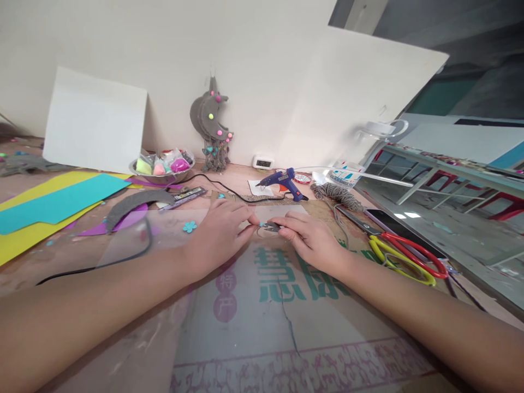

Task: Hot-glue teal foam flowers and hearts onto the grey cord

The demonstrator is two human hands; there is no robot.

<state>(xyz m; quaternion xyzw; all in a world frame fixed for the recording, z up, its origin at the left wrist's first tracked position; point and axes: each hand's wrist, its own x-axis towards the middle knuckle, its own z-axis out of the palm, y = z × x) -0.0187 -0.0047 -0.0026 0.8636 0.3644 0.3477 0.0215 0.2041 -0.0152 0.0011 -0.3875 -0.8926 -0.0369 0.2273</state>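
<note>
Both hands meet over the cardboard sheet in the middle of the table. My right hand [309, 237] pinches one end of a small dark grey piece [271, 226], perhaps felt. At its other end, my left hand [225, 232] has thumb and forefinger closed beside a tiny light-blue bit [262, 224]. What lies between those left fingertips is too small to make out. A thin pale loop, maybe thread, hangs just below the grey piece. Left of my left hand lies a blue flower cutout [189, 226]. A blue glue gun [282, 181] rests beyond my hands.
Red-and-yellow-handled scissors [403, 256], a phone [403, 232] and grey yarn [338, 196] lie at right. Coloured sheets [61, 202], a grey felt crescent [137, 206] and a metal bowl [161, 176] of bagged clay occupy the left. A moon ornament [210, 123] hangs behind, above a small clock [263, 161].
</note>
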